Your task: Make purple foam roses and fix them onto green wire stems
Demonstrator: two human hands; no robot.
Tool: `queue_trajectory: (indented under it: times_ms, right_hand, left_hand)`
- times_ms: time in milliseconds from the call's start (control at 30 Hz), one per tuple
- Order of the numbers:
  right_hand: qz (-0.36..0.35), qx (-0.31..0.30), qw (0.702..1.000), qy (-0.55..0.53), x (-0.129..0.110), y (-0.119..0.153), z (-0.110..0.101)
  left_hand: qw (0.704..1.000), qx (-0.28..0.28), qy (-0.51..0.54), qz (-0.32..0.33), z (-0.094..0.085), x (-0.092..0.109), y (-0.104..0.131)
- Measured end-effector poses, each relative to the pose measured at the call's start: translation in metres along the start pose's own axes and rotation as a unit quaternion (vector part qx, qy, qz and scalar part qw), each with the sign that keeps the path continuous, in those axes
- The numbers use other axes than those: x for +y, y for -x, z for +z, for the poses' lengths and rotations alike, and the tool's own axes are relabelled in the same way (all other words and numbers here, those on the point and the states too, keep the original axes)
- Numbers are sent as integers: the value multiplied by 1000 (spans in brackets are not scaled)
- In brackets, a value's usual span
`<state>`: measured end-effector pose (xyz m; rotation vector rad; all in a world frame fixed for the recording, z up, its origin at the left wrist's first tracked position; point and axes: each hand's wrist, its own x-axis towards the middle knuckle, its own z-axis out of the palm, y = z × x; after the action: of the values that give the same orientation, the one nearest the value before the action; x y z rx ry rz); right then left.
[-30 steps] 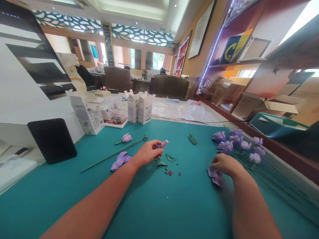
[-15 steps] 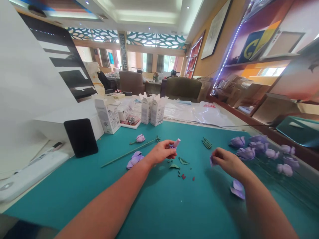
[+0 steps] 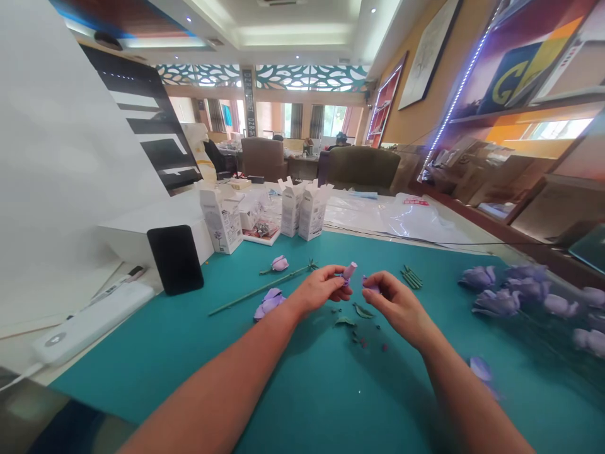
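My left hand (image 3: 326, 289) is closed on a small lilac flower piece (image 3: 350, 271), whose pale tubular end points up past the fingertips. Just to its right, my right hand (image 3: 394, 302) pinches a lilac petal (image 3: 371, 285), mostly covered by the fingers. A small gap separates the two pieces. Below the hands lie green leaves (image 3: 363, 311) and several tiny green and red bits. Left of my left hand are a long green stem (image 3: 259, 290), a lilac flower bud (image 3: 280, 263) and a cluster of lilac petals (image 3: 270, 304). More loose petals (image 3: 481, 369) rest by my right forearm.
Short green stems (image 3: 411, 277) lie beyond my right hand. Assembled lilac flowers (image 3: 496, 301) spread along the right side. White boxes (image 3: 312, 214) and a tray of small parts (image 3: 262, 232) stand at the back. A black phone-like slab (image 3: 176, 260) leans near a white power strip (image 3: 94, 325).
My right hand has moved left with the petal, from beside the loose petals to close by the piece in my left hand. The whole view has shifted slightly.
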<state>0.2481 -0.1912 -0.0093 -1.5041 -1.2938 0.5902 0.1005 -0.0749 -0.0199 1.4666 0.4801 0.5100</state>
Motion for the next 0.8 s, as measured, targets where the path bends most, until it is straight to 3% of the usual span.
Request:
queue_trajectory:
  times_ms: [300, 467, 600, 800]
  right_hand:
    - [17, 2, 1000, -22, 8, 0, 11]
    - [-15, -7, 1000, -4, 11, -1, 9]
    - [-31, 45, 998, 36, 12, -1, 6]
    - [-64, 53, 993, 89, 6, 1, 6]
  left_hand:
    - [1000, 13, -12, -12, 1, -1, 0]
    - [1000, 9, -19, -16, 2, -2, 0]
    - [1000, 9, -20, -20, 2, -2, 1]
    - [1000, 8, -18, -23, 2, -2, 1]
